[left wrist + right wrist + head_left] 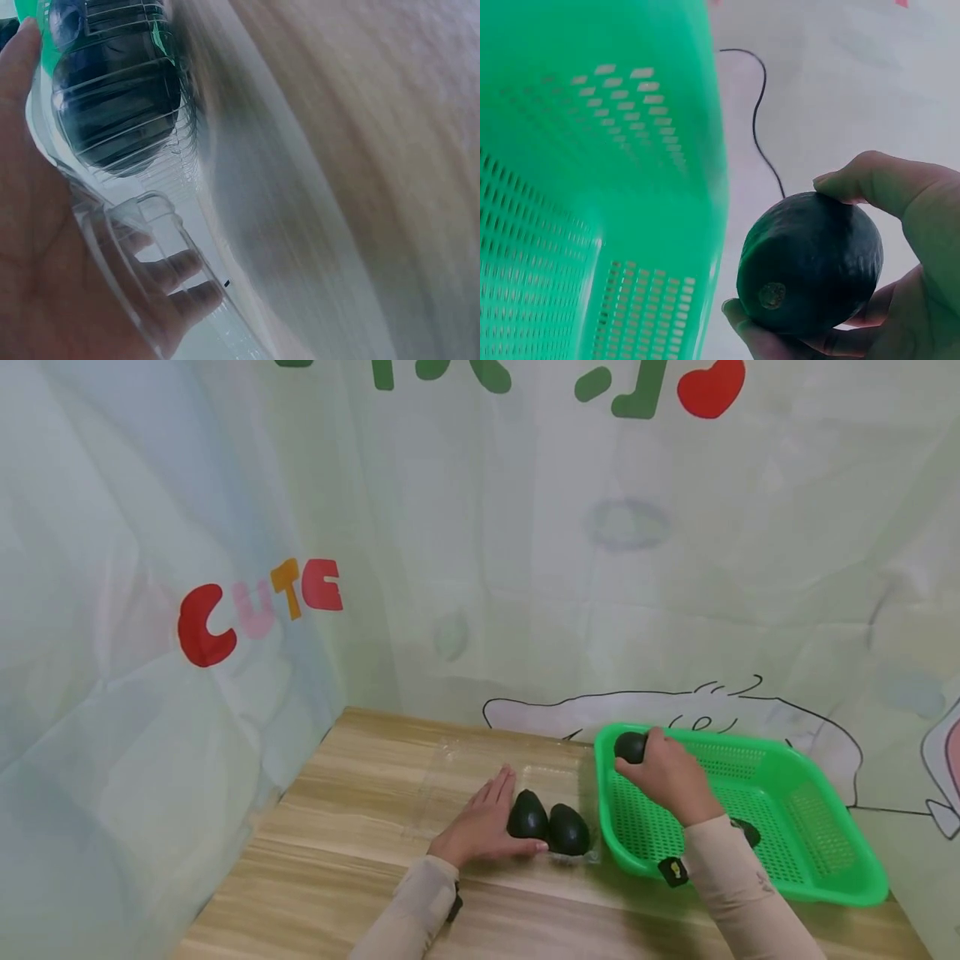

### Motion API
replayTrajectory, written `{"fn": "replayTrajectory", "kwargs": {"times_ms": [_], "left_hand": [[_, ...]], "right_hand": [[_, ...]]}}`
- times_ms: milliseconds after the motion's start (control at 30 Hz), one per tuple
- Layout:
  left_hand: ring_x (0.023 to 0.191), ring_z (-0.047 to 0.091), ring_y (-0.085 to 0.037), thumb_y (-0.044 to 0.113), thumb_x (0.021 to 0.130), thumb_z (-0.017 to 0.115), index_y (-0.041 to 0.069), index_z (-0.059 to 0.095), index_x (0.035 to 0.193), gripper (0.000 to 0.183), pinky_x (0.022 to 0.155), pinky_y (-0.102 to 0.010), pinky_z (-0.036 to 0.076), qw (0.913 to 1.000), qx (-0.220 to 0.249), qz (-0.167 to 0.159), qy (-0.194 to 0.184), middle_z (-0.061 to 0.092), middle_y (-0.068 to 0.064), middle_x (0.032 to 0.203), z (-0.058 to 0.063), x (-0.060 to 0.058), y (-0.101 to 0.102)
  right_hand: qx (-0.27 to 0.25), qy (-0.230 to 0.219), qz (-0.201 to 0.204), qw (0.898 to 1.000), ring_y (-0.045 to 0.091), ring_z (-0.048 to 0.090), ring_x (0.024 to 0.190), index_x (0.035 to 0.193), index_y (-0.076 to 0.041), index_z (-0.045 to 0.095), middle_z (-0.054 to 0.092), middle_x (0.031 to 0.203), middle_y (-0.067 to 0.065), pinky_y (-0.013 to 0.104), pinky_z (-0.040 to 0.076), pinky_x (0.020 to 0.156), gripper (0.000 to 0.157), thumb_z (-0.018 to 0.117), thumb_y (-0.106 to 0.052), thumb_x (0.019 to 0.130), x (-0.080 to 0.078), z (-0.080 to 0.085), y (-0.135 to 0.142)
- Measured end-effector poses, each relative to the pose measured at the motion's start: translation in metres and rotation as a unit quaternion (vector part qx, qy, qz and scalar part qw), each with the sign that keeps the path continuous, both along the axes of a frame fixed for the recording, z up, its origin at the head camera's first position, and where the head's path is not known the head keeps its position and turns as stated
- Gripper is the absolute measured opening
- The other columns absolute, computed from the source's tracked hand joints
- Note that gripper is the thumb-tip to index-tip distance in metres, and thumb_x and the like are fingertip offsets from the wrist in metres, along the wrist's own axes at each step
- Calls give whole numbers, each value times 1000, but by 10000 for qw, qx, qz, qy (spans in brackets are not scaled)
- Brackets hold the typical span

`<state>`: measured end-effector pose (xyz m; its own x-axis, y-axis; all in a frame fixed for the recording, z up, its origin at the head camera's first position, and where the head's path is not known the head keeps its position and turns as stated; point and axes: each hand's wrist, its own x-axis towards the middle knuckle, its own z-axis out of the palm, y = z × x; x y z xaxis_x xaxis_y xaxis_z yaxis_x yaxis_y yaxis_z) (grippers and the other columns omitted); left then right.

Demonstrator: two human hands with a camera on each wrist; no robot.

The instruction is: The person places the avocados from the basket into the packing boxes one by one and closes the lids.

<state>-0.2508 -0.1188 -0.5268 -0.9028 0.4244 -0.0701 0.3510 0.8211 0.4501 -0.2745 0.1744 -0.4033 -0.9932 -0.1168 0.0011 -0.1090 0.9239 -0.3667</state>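
My right hand (pixel 672 779) holds a dark avocado (pixel 630 747) over the left rear rim of the green plastic basket (pixel 832 802). The right wrist view shows thumb and fingers around this avocado (pixel 810 262), its round stem scar facing the camera. Part of another dark avocado (pixel 747 832) shows inside the basket, half hidden by my right forearm. My left hand (pixel 480 827) rests at a clear plastic container (pixel 154 206), fingers extended and thumb along its front. Two avocados, one on the left (pixel 528 817) and one on the right (pixel 569 831), sit in the container beside that hand.
The wood-grain table (pixel 330 810) carries both the container and the basket, which stand side by side. A pale printed cloth (pixel 480 568) hangs behind the table and along its left side. Black bands (pixel 673 872) are on the wrists.
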Motion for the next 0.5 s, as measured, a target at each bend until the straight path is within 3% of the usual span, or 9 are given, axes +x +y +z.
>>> {"fn": "replayTrajectory", "kwargs": {"times_ms": [500], "left_hand": [[158, 7, -27, 84, 80, 58, 5, 6, 163, 126, 126, -47, 17, 10000, 2, 1, 10, 2, -13, 171, 2, 1, 0]], "right_hand": [[-298, 393, -101, 9987, 34, 63, 75, 126, 14, 48, 65, 98, 27, 44, 53, 59, 70, 66, -43, 91, 6, -9, -44]]}}
